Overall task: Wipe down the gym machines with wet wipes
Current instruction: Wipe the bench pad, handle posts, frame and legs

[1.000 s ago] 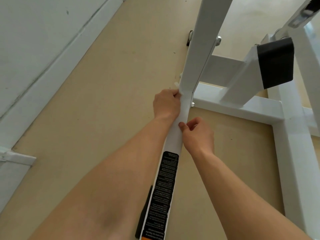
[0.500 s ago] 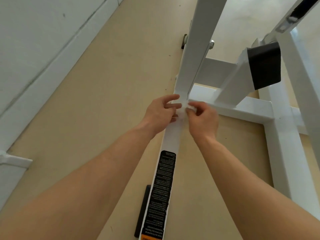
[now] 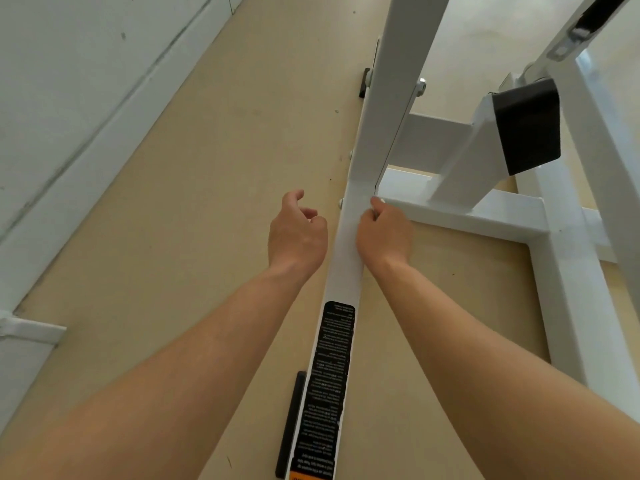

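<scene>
Steel tubing painted white makes up the gym machine (image 3: pixel 571 271), seen from above. Its long base rail (image 3: pixel 346 265) runs away from the person across a tan floor (image 3: pixel 207 202). The right hand (image 3: pixel 384 233) lies against the right side of that rail, at the corner where the upright post (image 3: pixel 391 98) and a cross-member (image 3: pixel 467 220) join it. Its fingers are curled tight, pinching the wet wipe (image 3: pixel 381 201). Only a small white scrap of the wipe shows above the knuckles, pressed to the joint. The left hand (image 3: pixel 298 233) hovers just beside the rail's left side, not touching it, with fingers loosely curled around nothing and the thumb raised. Nearer the person, a black warning label (image 3: pixel 332 375) with fine print covers the rail's top face, and a black strip (image 3: pixel 291 420) lies on the floor along its left edge. A black end cap (image 3: pixel 526 126) sits on an angled tube to the right. A pale wall (image 3: pixel 69 81) borders the floor on the left.
</scene>
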{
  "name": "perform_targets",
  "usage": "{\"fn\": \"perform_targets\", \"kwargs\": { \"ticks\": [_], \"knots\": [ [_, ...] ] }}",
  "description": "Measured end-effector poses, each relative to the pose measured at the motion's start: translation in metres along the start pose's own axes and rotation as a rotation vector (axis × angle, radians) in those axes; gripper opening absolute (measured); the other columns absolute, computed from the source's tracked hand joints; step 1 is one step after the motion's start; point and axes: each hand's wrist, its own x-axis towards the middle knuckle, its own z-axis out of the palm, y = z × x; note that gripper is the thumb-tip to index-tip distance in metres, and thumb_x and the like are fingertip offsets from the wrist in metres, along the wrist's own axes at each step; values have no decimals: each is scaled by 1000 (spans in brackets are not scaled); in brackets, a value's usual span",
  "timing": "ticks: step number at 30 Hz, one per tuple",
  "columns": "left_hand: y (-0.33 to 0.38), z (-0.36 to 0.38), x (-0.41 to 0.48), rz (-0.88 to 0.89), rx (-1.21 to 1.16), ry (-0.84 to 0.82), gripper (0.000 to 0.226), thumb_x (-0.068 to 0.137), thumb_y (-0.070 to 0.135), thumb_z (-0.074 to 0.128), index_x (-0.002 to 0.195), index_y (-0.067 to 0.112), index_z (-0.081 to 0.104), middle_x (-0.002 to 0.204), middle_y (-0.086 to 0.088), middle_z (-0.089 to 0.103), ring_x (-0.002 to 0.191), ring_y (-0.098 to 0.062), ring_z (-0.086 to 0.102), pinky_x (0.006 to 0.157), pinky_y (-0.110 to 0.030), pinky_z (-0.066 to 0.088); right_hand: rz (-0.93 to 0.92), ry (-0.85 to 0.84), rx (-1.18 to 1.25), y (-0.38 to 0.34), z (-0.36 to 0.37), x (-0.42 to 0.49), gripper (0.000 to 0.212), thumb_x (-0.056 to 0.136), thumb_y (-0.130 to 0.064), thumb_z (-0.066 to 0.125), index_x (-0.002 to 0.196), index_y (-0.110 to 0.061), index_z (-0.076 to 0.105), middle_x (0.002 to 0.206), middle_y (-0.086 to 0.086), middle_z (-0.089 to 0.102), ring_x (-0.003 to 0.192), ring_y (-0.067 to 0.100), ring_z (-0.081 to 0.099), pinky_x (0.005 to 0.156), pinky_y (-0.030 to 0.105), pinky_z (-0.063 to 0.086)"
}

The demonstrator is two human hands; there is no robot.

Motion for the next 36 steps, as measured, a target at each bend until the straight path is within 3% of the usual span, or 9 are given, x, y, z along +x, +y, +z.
{"fn": "perform_targets", "kwargs": {
  "ticks": [7, 10, 11, 14, 16, 21, 25, 28, 36],
  "knots": [
    [-8, 0, -5, 3, 51, -37, 53, 93, 18, 51, 145, 22, 40, 113, 8, 62, 102, -20, 66, 91, -47, 55, -43, -5, -6, 25, 1, 4, 33, 104, -20, 41, 122, -20, 68, 100, 7, 71, 95, 27, 62, 80, 30, 42],
    [-8, 2, -4, -7, 53, -45, 52, 94, 18, 51, 145, 22, 42, 114, 8, 62, 101, -19, 66, 92, -44, 54, 5, 46, -19, 14, 0, 7, 33, 101, -15, 41, 74, -19, 58, 70, 2, 55, 75, 25, 47, 68, 29, 32],
    [-7, 3, -5, -8, 58, -50, 52, 94, 18, 52, 145, 21, 42, 114, 8, 62, 100, -19, 66, 92, -43, 54, 13, 60, -25, 9, -1, 5, 34, 101, -14, 40, 75, -17, 61, 72, 4, 58, 76, 25, 49, 67, 30, 34],
    [-4, 1, -10, 11, 109, -73, 50, 95, 17, 53, 144, 20, 44, 117, 8, 62, 101, -17, 64, 93, -35, 51, 4, 28, -9, 9, 0, -21, 34, 104, -14, 38, 120, -10, 68, 107, 11, 70, 100, 30, 62, 84, 35, 46],
    [-1, -3, -17, 43, 181, -96, 48, 96, 17, 52, 144, 20, 44, 120, 8, 61, 104, -15, 59, 93, -30, 47, -23, -21, 26, 18, -4, -52, 36, 105, -17, 38, 130, -15, 64, 109, 6, 70, 100, 27, 64, 88, 37, 50],
    [0, -18, -49, 170, 392, -207, 48, 98, 16, 49, 145, 18, 44, 129, 2, 58, 117, -17, 55, 99, -32, 45, -88, -136, -60, 42, -16, -128, 33, 107, -19, 40, 129, -17, 64, 102, 0, 70, 83, 12, 59, 72, 25, 43],
    [-4, -48, -79, 194, 570, -373, 48, 99, 17, 46, 147, 19, 41, 138, 2, 53, 124, -18, 52, 103, -34, 42, -110, -249, -195, 44, -24, -170, 29, 106, -19, 39, 92, -18, 64, 76, -1, 63, 64, 20, 57, 52, 31, 35],
    [1, -77, -99, 207, 697, -460, 49, 97, 14, 45, 146, 19, 40, 142, 2, 50, 126, -21, 52, 104, -38, 44, -150, -326, -304, 30, -39, -174, 32, 102, -11, 39, 77, -16, 57, 69, 1, 60, 63, 26, 57, 53, 39, 42],
    [42, -137, -134, 83, 790, -469, 46, 98, 21, 45, 144, 17, 42, 141, -2, 53, 127, -24, 51, 106, -40, 43, -386, -353, -476, -32, -103, -174, 25, 96, -4, 46, 99, -16, 67, 83, 7, 70, 70, 30, 65, 64, 44, 57]
  ]
}}
